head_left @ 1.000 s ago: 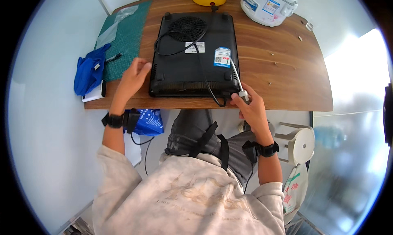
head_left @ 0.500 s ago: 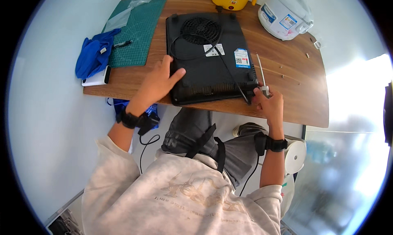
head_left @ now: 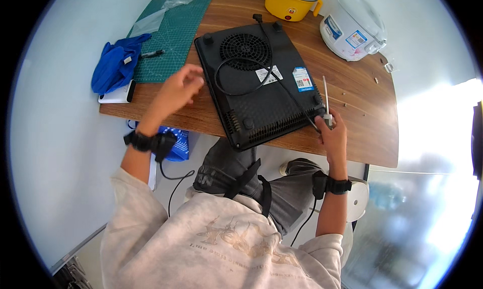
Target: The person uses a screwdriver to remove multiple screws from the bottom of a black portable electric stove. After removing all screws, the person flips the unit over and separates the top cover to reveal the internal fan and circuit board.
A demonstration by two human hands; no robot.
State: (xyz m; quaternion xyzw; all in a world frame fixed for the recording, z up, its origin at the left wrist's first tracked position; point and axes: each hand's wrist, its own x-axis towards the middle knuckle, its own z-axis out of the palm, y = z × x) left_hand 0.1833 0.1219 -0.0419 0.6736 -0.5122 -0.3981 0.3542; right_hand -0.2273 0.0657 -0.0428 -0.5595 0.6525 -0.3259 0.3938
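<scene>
An induction cooker [head_left: 236, 85] lies upside down on the table, turned at an angle. Its underside shows a round fan grille [head_left: 245, 51], small feet and vent slots, and its near corner juts past the table's front edge. The black power cord [head_left: 216, 80] loops over it, with the plug [head_left: 257, 18] at the far end. My left hand [head_left: 178, 90] hovers just off the cooker's left edge, fingers loosely bent and apart, holding nothing. In my right hand [head_left: 333, 133] is a screwdriver [head_left: 326, 98], shaft pointing up and away; its fingers are at the cooker's right corner.
A green cutting mat [head_left: 171, 42] at left bears plastic bags and a black pen [head_left: 152, 53]. Beside it lie a blue cloth [head_left: 116, 62] and a white device [head_left: 118, 94]. A yellow pot [head_left: 289, 6] and white rice cooker [head_left: 349, 30] stand behind. Small screws [head_left: 345, 105] lie at right.
The cooker has turned, its near left corner swinging toward me past the table edge. My left hand has come off it and moved left. My right hand keeps the screwdriver.
</scene>
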